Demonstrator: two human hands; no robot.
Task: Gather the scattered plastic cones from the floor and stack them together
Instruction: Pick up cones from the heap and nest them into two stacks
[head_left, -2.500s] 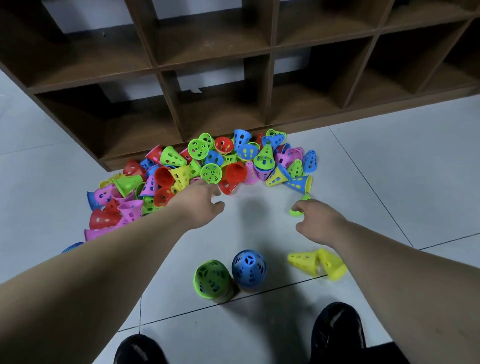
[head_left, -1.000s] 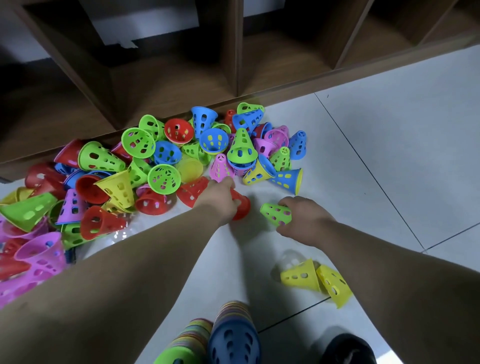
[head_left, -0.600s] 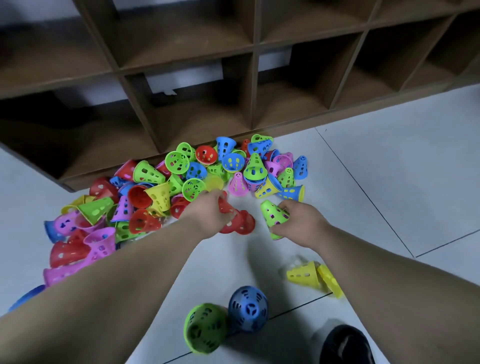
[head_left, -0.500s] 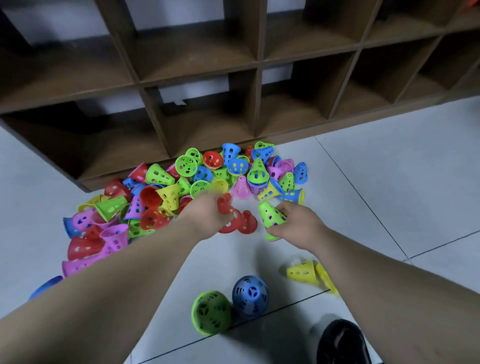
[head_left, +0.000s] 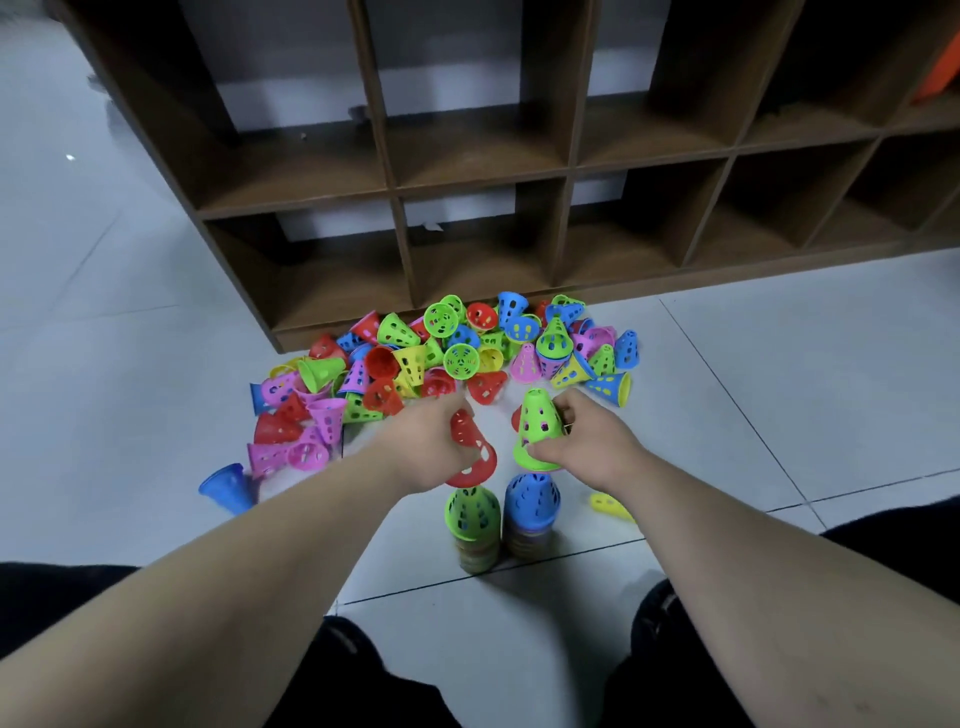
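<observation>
My left hand (head_left: 426, 447) grips a red cone (head_left: 470, 447), tilted, just above a stack topped by a green cone (head_left: 471, 512). My right hand (head_left: 587, 441) holds a green cone (head_left: 539, 423) upright over a second stack topped by a blue cone (head_left: 532, 499). Both stacks stand side by side on the floor between my knees. A pile of several loose cones (head_left: 441, 358) in red, green, blue, yellow and pink lies farther out, against the shelf's base.
A dark wooden cubby shelf (head_left: 519, 182) rises behind the pile. One blue cone (head_left: 228, 486) lies alone at the left, and a yellow cone (head_left: 610, 506) peeks out under my right forearm. My dark-trousered knees frame the bottom of the view on grey floor tiles (head_left: 779, 389).
Both hands pulled back from the pile toward me, each carrying its cone, and now hover over the two stacks. The view has tilted up, showing more of the shelf.
</observation>
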